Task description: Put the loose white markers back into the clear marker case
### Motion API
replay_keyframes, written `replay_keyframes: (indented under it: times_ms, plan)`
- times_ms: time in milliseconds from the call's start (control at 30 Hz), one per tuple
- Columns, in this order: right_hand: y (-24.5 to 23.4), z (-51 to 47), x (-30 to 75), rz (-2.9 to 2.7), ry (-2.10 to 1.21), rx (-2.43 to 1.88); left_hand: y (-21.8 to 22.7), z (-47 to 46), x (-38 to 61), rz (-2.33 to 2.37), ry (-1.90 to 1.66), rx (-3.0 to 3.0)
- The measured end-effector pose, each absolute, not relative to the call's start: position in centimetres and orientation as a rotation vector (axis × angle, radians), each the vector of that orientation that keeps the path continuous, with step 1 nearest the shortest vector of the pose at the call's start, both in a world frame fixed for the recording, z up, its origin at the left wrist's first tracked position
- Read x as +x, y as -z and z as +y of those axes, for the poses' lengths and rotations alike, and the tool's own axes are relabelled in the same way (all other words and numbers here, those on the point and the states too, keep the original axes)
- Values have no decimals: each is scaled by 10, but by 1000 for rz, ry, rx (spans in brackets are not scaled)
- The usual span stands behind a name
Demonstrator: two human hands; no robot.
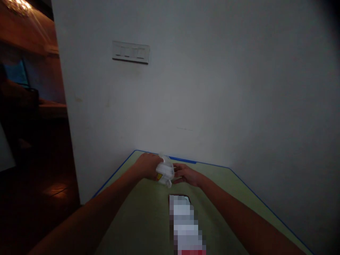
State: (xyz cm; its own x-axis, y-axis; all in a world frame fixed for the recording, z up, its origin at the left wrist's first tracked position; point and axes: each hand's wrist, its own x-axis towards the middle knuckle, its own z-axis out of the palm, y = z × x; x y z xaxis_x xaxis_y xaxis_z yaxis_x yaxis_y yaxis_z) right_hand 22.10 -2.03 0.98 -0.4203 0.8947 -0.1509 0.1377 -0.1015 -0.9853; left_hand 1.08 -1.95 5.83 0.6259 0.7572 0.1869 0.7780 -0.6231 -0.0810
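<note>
My left hand (149, 165) is closed around a white, blocky object (166, 170) with a small yellow label on its near left side. A small rounded white part hangs at its lower end, and motion blurs its outline, so its exact kind cannot be made out. The object is held over the far part of the table. Just right of it is my right hand (186, 175), fingers spread and pointing at the object; whether the fingertips touch it is not clear. Nearer to me lies a flat, dark-edged, phone-like thing (183, 219), its surface blurred into blocks.
The pale green table (138, 219) has a blue edge and stands against a white wall (207, 88). A white switch panel (131, 52) is on the wall, upper left. Beyond the wall's left edge is a dim room with a dark floor (50, 170).
</note>
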Motion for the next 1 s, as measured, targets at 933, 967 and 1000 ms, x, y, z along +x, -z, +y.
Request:
replay_keyframes:
  times_ms: [933, 967, 1000]
  plan:
    - [-1, -23, 255, -1929, -897, -1774, -76, -3, -5, -1466, 20, -2701]
    - [-2, -24, 257, -1951, -867, -1792, -75, -4, -6, -1476, 44, -2705]
    - [-3, -25, 259, -1976, -833, -1810, -74, -4, -7, -1495, 68, -2708]
